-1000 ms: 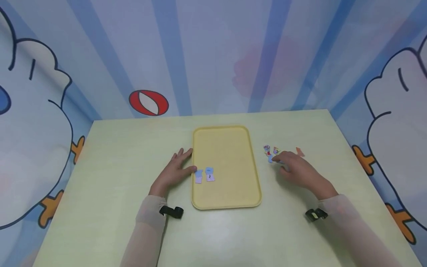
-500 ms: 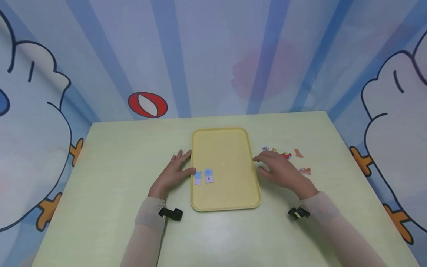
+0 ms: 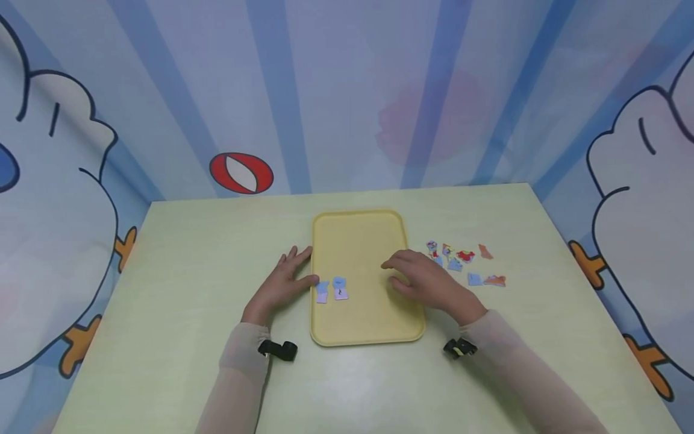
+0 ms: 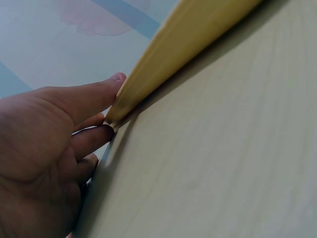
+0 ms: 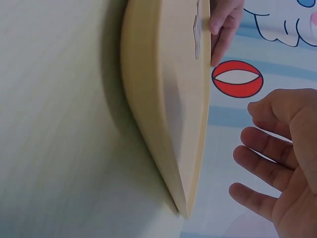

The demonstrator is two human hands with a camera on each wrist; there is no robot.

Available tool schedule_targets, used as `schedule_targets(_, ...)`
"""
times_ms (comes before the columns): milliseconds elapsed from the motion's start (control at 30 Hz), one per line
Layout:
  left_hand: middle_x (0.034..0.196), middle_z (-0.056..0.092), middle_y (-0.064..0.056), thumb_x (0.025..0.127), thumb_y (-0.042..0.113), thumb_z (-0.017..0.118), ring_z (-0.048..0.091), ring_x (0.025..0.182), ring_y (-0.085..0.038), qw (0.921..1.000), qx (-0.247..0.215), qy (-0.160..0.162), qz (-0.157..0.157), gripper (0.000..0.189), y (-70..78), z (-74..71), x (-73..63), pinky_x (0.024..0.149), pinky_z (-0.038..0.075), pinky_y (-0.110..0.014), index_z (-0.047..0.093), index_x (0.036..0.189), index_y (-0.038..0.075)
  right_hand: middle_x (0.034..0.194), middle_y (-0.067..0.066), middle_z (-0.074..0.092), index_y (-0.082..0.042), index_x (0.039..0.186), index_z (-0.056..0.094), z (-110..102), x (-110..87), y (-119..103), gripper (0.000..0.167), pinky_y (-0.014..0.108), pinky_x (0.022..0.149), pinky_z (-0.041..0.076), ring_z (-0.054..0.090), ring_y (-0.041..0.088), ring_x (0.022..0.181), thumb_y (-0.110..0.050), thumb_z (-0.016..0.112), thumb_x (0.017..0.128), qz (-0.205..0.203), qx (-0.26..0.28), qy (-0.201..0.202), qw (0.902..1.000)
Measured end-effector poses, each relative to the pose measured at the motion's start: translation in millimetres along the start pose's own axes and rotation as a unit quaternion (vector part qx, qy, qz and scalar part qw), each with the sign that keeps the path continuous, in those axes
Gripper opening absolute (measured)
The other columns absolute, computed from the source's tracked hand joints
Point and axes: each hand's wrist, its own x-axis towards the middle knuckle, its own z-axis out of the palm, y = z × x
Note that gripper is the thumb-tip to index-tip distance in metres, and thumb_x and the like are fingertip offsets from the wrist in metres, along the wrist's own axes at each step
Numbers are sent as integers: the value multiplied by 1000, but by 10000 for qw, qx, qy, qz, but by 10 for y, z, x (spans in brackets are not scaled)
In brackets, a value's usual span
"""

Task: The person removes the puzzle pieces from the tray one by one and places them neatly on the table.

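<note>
A yellow tray (image 3: 368,322) lies in mid-table, seen in the head view. My left hand (image 3: 276,289) rests at its left side, thumb and fingertips touching the rim. Two small blue and lilac picture pieces lie on the tray near that thumb: a left piece (image 3: 322,292) and a right piece (image 3: 340,288). Over the tray's right half hovers my right hand (image 3: 434,283), fingers bent. In the right wrist view the thumb (image 5: 272,106) overlaps the index finger. Whether something thin sits between them is hidden.
Several colourful picture pieces lie right of the tray, among them a red piece (image 3: 465,257), a blue piece (image 3: 474,279) and an orange piece (image 3: 485,251). Behind the table (image 3: 206,241) hangs a striped cartoon backdrop (image 3: 352,90).
My right hand has moved left from the loose pieces to above the tray, uncovering several of them. My left hand stays at the tray's edge.
</note>
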Motion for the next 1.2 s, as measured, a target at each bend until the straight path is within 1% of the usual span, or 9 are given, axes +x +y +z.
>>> schedule_targets(133, 177, 8, -12, 100, 41, 72, -2, 162, -41, 10000, -7, -7, -29, 80, 12, -1, -5, 126, 6, -66, 33, 168, 24, 111, 11, 72, 0, 119, 72, 44, 79, -43, 25, 47, 94, 56, 68, 29, 104, -4, 74, 94, -101, -30, -51, 9999)
schedule_targets(367, 177, 8, -12, 100, 42, 72, -2, 162, -41, 10000, 37, -27, -39, 80, 12, -1, -20, 126, 6, -66, 33, 168, 24, 113, 11, 71, 0, 122, 72, 59, 218, -105, 27, 43, 95, 56, 67, 26, 105, -9, 74, 97, -106, -102, -170, 9997)
schedule_targets(533, 177, 8, -12, 100, 42, 72, -2, 162, -41, 10000, 26, -10, -22, 80, 26, -1, -25, 126, 6, -66, 33, 168, 25, 113, 10, 71, -1, 123, 71, 47, 314, -148, 27, 43, 96, 56, 67, 27, 107, -9, 74, 97, -127, -118, -89, 9998)
schedule_targets(733, 177, 8, -12, 100, 42, 72, -2, 162, -40, 10000, -8, -24, -74, 79, 50, -8, -31, 126, 6, -66, 33, 168, 25, 112, 13, 71, 1, 122, 71, 75, 429, -198, 28, 45, 96, 55, 67, 28, 105, -10, 75, 97, -270, -11, 11, 9996)
schedule_targets(933, 177, 8, -12, 100, 43, 72, -2, 162, -41, 9999, -7, -47, -131, 80, 68, -14, -35, 126, 7, -68, 33, 167, 25, 116, 13, 71, 0, 125, 71, 137, 522, -231, 30, 47, 99, 54, 67, 29, 109, -14, 74, 99, -173, 95, -154, 9997)
schedule_targets(1200, 177, 8, -15, 100, 44, 71, -1, 161, -43, 10000, 60, -51, -23, 80, 40, -28, -31, 125, 8, -70, 33, 168, 25, 119, 12, 71, 0, 128, 70, 219, 608, -254, 34, 46, 100, 54, 68, 29, 110, -18, 73, 100, -155, 113, -380, 9991)
